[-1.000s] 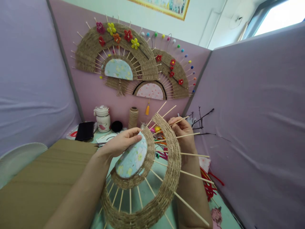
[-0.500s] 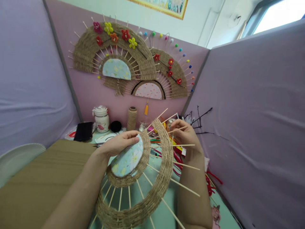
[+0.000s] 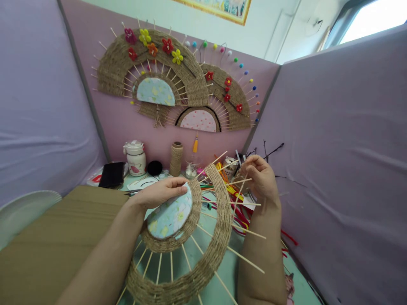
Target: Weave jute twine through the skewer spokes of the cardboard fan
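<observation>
A half-round fan frame of thin wooden sticks and woven twine [image 3: 221,220] is tilted in front of me. Its centre is a pale blue flowered half-disc [image 3: 171,214]. My left hand [image 3: 167,191] grips this centre near its upper corner, thumb on the flowered face. Bare sticks stick out past the outer woven band. To the right of the band, my right hand [image 3: 261,178] is raised with thumb and fingers pinched on a strand of twine [image 3: 241,190], which runs down to the band's outer edge. The fan's lowest part is cut off by the frame.
Two finished fans [image 3: 190,87] [image 3: 241,91] with flowers hang on the pink partition. Along the back stand a white lidded cup [image 3: 135,159] and a twine spool [image 3: 176,159]. Coloured pipe cleaners [image 3: 222,173] and dark twigs [image 3: 270,152] lie behind my right hand. Brown cardboard [image 3: 63,237] covers the left.
My right hand has moved right and slightly up, away from the sticks, drawing the twine strand out. The fan has shifted slightly; my left hand keeps its grip.
</observation>
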{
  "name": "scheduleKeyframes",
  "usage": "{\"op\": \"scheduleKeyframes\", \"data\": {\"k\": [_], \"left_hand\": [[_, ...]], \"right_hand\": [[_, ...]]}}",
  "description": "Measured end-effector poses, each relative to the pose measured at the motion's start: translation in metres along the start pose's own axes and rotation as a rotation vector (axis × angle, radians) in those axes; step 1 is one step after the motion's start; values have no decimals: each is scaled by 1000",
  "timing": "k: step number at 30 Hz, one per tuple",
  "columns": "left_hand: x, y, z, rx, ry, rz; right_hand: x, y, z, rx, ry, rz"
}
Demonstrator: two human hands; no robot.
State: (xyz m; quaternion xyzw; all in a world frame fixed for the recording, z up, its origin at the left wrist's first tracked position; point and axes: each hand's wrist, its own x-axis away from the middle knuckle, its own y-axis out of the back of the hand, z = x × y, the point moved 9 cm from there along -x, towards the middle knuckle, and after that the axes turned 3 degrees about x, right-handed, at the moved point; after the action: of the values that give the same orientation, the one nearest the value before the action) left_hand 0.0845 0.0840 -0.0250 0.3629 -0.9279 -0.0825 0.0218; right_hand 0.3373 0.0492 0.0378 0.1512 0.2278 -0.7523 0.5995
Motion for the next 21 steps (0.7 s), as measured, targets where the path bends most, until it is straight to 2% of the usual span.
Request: {"op": "scheduleKeyframes", "data": {"k": [5,11,15,21], "left_hand": [[-8,-21,7,15,22,58],[-16,-51,28,198,112,188],[-14,-58,30,254,123,232],[-8,-62,23,130,92,255]], "right_hand": [[-6,4,-2,-99,40,-22],[-7,4,6,-129,124,-75],[-7,4,9,-69,128,-99],[-13,8,-3,-46,109,-126]]}}
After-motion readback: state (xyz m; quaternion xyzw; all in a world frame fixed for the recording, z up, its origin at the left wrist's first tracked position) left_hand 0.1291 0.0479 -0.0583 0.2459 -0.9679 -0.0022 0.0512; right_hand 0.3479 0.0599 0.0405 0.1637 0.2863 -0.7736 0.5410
